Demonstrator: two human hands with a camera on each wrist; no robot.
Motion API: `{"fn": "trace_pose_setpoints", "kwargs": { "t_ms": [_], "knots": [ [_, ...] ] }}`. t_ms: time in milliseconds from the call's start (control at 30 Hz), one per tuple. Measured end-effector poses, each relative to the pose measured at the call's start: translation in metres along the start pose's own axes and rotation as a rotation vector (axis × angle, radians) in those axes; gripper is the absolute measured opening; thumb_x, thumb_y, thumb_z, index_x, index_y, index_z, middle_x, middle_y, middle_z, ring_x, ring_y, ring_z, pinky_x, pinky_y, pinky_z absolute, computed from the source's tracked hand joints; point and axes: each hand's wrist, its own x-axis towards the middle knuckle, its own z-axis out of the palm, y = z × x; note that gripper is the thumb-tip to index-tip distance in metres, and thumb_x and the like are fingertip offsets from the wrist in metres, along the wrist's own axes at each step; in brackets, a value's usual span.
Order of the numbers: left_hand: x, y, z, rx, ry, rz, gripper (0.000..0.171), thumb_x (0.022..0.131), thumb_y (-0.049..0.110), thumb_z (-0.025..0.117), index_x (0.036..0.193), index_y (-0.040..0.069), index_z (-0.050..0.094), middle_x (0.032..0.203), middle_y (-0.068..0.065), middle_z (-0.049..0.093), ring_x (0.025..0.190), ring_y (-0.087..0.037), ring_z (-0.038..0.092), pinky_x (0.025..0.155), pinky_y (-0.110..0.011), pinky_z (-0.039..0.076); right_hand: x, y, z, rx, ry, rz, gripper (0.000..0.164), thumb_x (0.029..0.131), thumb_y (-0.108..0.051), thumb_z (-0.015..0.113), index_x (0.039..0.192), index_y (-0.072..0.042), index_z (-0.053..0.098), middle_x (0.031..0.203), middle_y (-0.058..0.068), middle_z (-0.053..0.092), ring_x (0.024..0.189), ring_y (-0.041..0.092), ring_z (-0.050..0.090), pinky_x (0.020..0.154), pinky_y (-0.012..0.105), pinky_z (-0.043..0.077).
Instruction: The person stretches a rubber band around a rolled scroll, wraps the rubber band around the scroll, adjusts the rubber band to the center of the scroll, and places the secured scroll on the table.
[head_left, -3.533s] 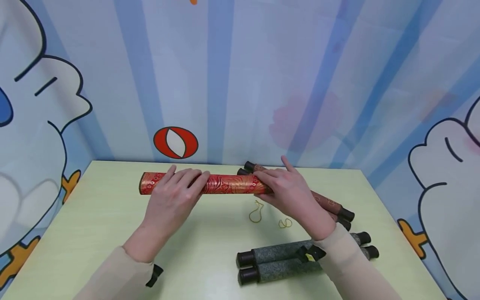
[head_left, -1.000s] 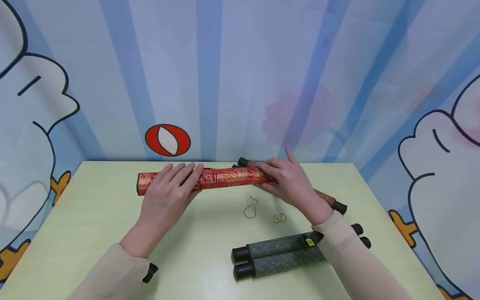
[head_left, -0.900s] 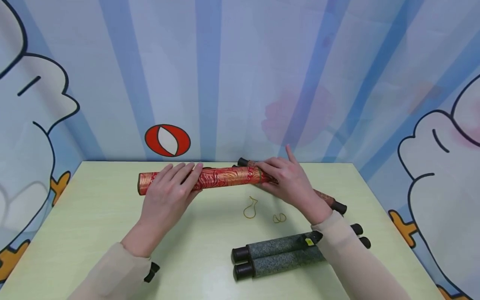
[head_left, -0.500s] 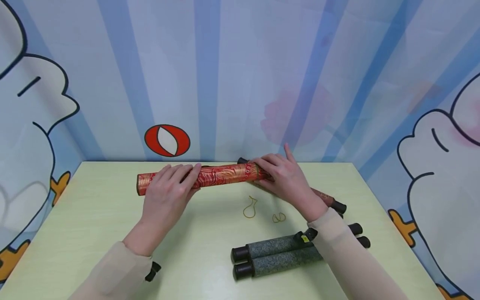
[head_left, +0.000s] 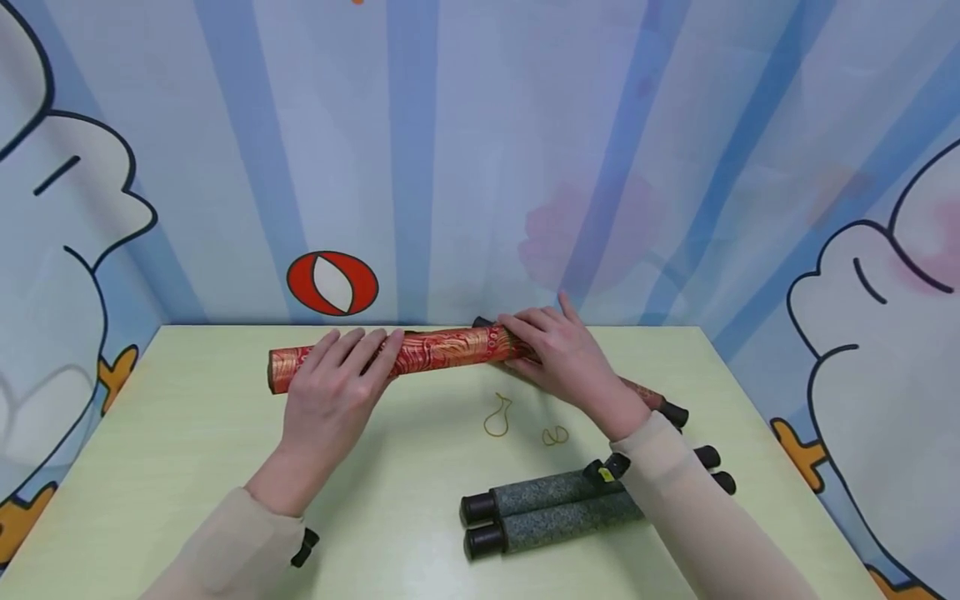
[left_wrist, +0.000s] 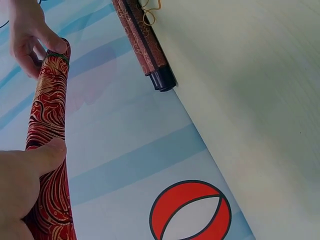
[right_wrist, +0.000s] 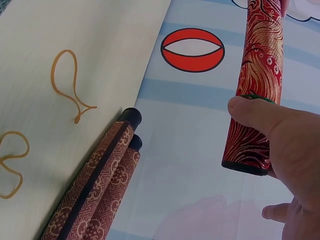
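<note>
A red-and-gold patterned scroll (head_left: 442, 350), rolled up, is held in the air above the back of the table, its right end slightly higher in the head view. My left hand (head_left: 333, 392) grips it left of the middle, fingers over the top and thumb below. Near the right end my right hand (head_left: 570, 367) holds it between thumb and fingers, with the little finger lifted off. A thin green band (right_wrist: 260, 97) circles the scroll beside my right thumb in the right wrist view. That view also shows the black-edged end; the right fingertips behind it are mostly hidden.
Two brown patterned rolls (right_wrist: 95, 177) with black ends lie side by side behind my right hand. Two grey rolls (head_left: 555, 521) with black ends lie nearer, partly under my right forearm. Two loose yellow bands (head_left: 497, 417) rest on the pale table (head_left: 202, 450). A printed curtain (head_left: 480, 167) stands behind.
The scroll's right end has risen from nearly level. My right hand has shifted slightly left along it, and the left hand keeps its grip.
</note>
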Motion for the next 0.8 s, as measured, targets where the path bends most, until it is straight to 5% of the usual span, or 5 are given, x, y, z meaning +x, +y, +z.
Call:
{"fn": "trace_pose_setpoints", "kwargs": {
  "t_ms": [267,533,800],
  "knots": [
    [0.001,0.001,0.001,-0.019,0.035,-0.007,0.058,0.082,0.006,0.093,0.137,0.006,0.073,0.122,-0.017,0.076,0.107,-0.038,0.073,0.1,-0.056,0.059,0.009,-0.008,0.0,0.016,0.055,-0.051,0.059,0.086,-0.03,0.093,0.138,-0.011,0.072,0.122,0.01,0.076,0.115,0.033,0.07,0.119,0.073,0.033],
    [-0.004,-0.011,0.004,-0.074,0.041,-0.021,0.059,0.08,0.004,0.094,0.136,0.008,0.073,0.121,-0.016,0.075,0.108,-0.037,0.072,0.103,-0.062,0.056,0.005,-0.004,-0.007,-0.012,-0.04,0.061,0.061,0.087,-0.032,0.092,0.14,-0.013,0.071,0.127,0.009,0.073,0.123,0.032,0.065,0.124,0.074,0.024],
    [-0.007,-0.013,0.008,-0.091,0.032,-0.028,0.057,0.081,0.004,0.093,0.134,0.01,0.075,0.118,-0.015,0.076,0.108,-0.036,0.072,0.106,-0.063,0.053,0.006,-0.012,-0.005,-0.043,0.003,-0.005,0.057,0.082,-0.034,0.095,0.131,-0.01,0.076,0.117,0.007,0.076,0.118,0.032,0.067,0.122,0.074,0.028]
  ]
}}
